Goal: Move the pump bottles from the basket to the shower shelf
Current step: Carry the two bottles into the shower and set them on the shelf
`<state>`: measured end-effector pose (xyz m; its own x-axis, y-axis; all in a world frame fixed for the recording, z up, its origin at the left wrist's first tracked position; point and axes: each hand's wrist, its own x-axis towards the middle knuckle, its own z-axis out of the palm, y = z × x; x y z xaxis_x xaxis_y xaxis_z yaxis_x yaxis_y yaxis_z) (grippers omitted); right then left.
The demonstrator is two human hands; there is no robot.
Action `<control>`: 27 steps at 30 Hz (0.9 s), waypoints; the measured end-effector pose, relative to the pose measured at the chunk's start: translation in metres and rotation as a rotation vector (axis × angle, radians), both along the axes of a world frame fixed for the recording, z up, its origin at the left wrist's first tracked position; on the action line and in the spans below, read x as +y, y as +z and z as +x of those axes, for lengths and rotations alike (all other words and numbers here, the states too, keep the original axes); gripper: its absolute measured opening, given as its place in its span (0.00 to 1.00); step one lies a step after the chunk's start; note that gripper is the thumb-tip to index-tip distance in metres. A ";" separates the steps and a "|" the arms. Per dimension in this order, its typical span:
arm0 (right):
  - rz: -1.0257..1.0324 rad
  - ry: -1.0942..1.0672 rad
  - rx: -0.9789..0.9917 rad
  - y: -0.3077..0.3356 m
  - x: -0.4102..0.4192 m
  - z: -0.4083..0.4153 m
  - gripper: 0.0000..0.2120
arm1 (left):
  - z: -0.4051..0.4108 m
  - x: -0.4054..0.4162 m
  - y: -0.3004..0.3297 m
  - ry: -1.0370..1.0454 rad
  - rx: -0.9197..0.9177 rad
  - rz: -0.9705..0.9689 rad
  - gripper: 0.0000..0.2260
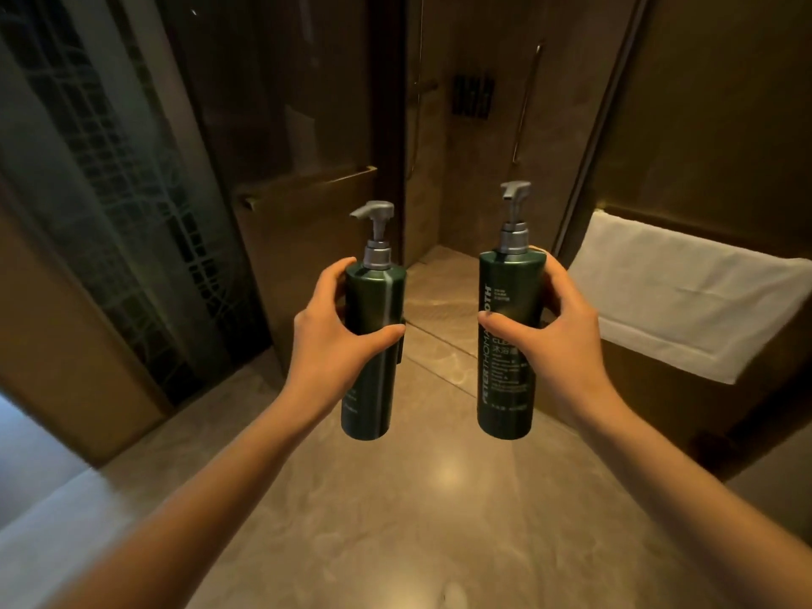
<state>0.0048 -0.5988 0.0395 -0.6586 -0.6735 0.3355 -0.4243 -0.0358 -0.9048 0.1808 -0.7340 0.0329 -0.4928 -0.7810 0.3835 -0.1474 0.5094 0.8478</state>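
Note:
I hold two dark green pump bottles with grey pump heads upright in front of me, over the floor. My left hand (pixel 334 327) is wrapped around the left bottle (pixel 373 380), whose label faces away. My right hand (pixel 553 331) grips the right bottle (pixel 501 375), with white lettering running up its side. Straight ahead, deep in the shower stall, a dark wall-mounted shelf (pixel 472 98) hangs on the back wall. The basket is not in view.
A glass shower door (pixel 299 125) with a horizontal handle stands open at the left of the stall entrance. A white towel (pixel 685 296) hangs over a ledge on the right. A patterned glass panel (pixel 110 191) is at the far left. Beige marble floor (pixel 430 498) lies below.

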 end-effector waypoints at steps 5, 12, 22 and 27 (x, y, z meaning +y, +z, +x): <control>-0.037 0.021 0.026 0.004 -0.096 -0.091 0.37 | -0.102 -0.090 0.019 -0.017 -0.005 -0.057 0.37; -0.055 0.034 0.035 0.030 -0.223 -0.202 0.37 | -0.212 -0.212 0.041 0.025 0.018 -0.040 0.36; -0.048 -0.046 0.011 0.003 -0.421 -0.327 0.36 | -0.348 -0.425 0.015 -0.034 -0.003 0.009 0.36; -0.077 -0.176 0.003 0.020 -0.506 -0.397 0.36 | -0.433 -0.519 0.032 -0.145 0.012 -0.005 0.36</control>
<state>-0.3924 -1.1047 0.0599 -0.7632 -0.5200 0.3836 -0.4328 -0.0293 -0.9010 -0.2526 -1.2527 0.0650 -0.5958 -0.7000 0.3938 -0.0614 0.5286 0.8467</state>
